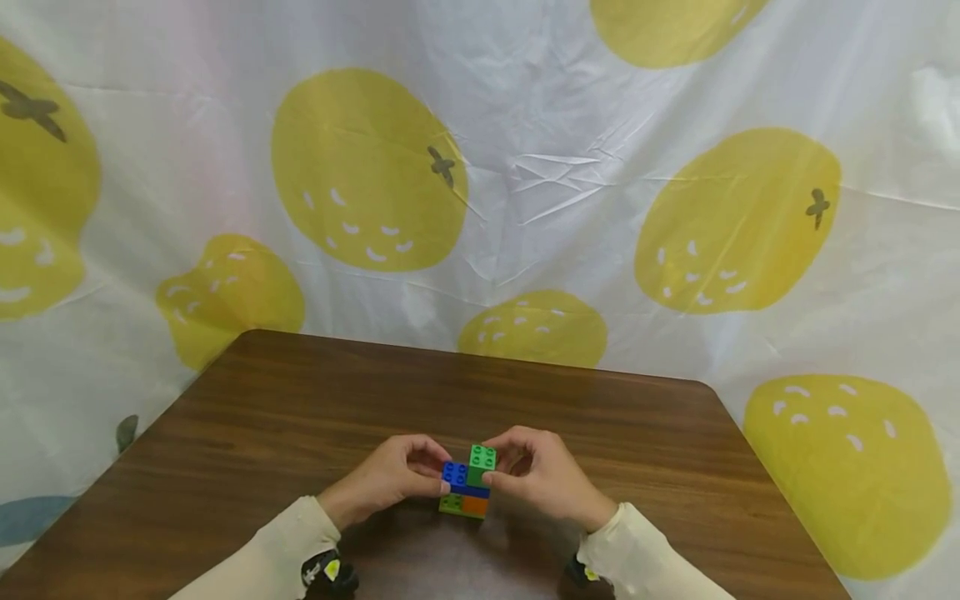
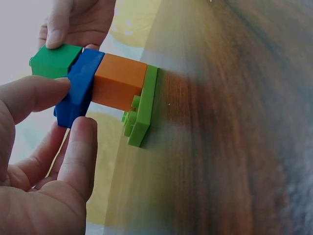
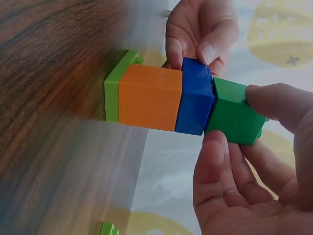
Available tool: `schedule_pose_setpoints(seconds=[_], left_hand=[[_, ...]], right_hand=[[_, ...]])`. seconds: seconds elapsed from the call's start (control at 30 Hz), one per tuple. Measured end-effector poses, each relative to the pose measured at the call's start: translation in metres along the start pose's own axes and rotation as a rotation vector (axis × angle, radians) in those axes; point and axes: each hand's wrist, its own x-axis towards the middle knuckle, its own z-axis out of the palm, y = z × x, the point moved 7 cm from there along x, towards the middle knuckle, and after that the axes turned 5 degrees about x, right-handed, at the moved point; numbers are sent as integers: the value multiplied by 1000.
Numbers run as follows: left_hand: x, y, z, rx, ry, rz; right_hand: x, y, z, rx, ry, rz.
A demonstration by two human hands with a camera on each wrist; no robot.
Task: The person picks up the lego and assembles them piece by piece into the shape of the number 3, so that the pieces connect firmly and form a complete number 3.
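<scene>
A small stack of bricks stands on the wooden table [image 1: 262, 417], near its front middle. From the bottom up it has a light green plate [image 2: 144, 105], an orange brick [image 3: 149, 95], a blue brick [image 2: 80, 83] and a dark green brick [image 3: 232, 115]. My left hand [image 1: 437, 481] pinches the blue brick [image 1: 455, 475] from the left between thumb and forefinger. My right hand [image 1: 497, 468] pinches the dark green brick [image 1: 482, 458] on top from the right. The right wrist view shows the green brick sitting slightly off-line against the blue one.
A white cloth with yellow fruit prints [image 1: 525, 167] hangs behind and around the table. A small light green piece [image 3: 108, 229] shows at the bottom edge of the right wrist view. Bare wood lies to either side of the hands.
</scene>
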Motion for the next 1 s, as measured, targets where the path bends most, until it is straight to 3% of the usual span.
schedule_pose_setpoints(seconds=[0.5, 1.0], left_hand=[[1, 3, 0, -4, -8, 4], [2, 3, 0, 1, 4, 18]], right_hand=[[2, 1, 2, 35, -4, 38], [2, 2, 4, 1, 5, 69]])
